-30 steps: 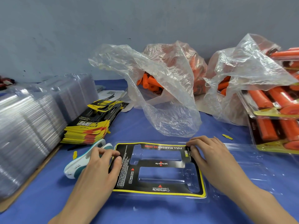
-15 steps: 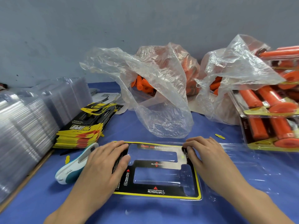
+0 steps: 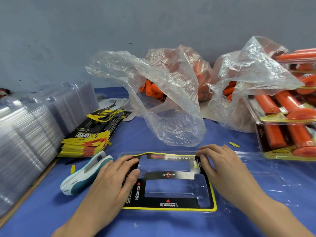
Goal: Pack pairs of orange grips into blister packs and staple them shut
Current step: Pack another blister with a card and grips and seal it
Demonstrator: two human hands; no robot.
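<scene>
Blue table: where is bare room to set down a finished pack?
Bare cloth lies between the card stack and the middle bag, and at the near left, below the stapler. Crowded: clear shells on the left, a second bag at the back, finished packs on the right.

I get a single wide-angle view, from the person's head, facing forward and down over the blue bench (image 3: 171,224) toward the grey wall (image 3: 153,31). It sits close: left hand (image 3: 116,182) and right hand (image 3: 224,170) fill the lower frame, with forearms running off the bottom edge
</scene>
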